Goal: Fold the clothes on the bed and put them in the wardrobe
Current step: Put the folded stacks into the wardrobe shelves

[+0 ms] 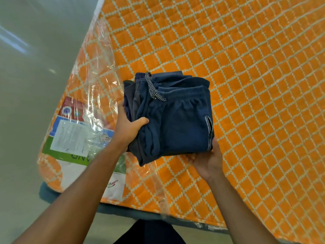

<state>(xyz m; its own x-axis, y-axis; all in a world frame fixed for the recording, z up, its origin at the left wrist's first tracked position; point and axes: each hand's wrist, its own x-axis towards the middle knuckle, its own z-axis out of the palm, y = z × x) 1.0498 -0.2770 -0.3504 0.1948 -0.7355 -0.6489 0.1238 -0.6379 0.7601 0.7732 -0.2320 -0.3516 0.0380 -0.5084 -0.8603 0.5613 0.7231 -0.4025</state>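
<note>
Left grip (128,125) and right grip (207,159) hold folded clothes (175,120) over the mattress (246,67).

One folded clothes stack (175,120), one left hand (128,125), one right hand (207,161), one mattress (246,67), one label (70,138).

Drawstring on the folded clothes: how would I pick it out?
Find the orange quilted mattress. Over it, a stack of folded dark blue clothes is held. The drawstring crosses the top garment's waistband: the only black-and-white speckled cord.
</note>
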